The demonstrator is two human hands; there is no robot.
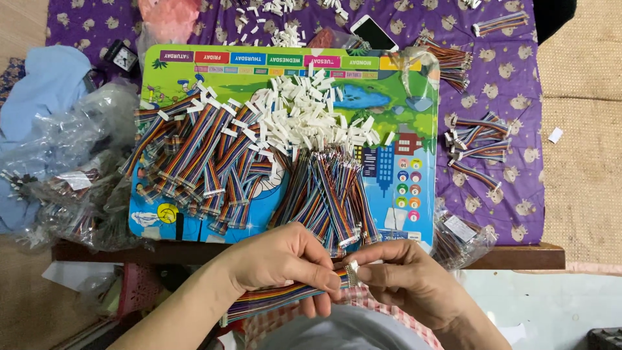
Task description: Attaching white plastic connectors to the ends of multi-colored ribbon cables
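My left hand grips a flat rainbow ribbon cable that trails down to the left over my lap. My right hand pinches a small white connector at the cable's end, fingertips of both hands meeting there. Just beyond them, on a colourful cartoon board, lie a heap of loose ribbon cables, a pile of finished cables with white plugs and a mound of white connector housings.
A purple patterned cloth covers the low table. More cable bundles lie on its right side. Clear plastic bags of parts crowd the left, another bag is at the right edge. A phone and small clock are at the back.
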